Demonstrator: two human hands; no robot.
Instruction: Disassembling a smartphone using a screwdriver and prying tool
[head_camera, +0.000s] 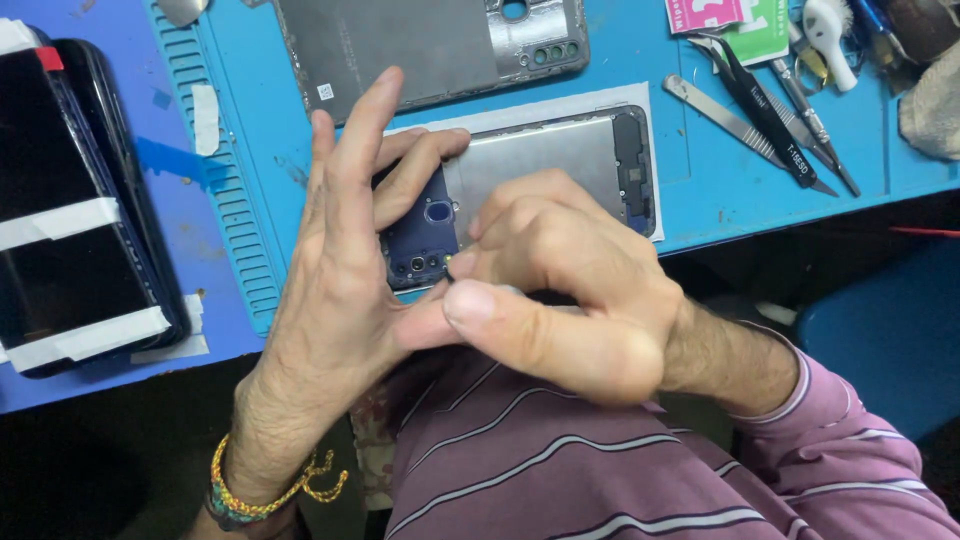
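Note:
My left hand (335, 265) and my right hand (545, 280) both grip an opened phone body (540, 160) over a blue work mat (700, 180). The phone shows a grey metal inner plate and a dark blue cover piece (420, 235) with camera holes at its near end. My left fingers wrap the phone's left edge and the blue piece. My right fingers press on the phone's near edge beside the blue piece; a thin tool may be in them, but I cannot tell. A white sheet (640, 100) lies under the phone.
A grey phone back frame (420, 45) lies at the mat's far edge. Black phones with white tape strips (80, 210) sit at the left. Tweezers (770, 115) and other tools lie at the far right, next to coloured packets (730, 20).

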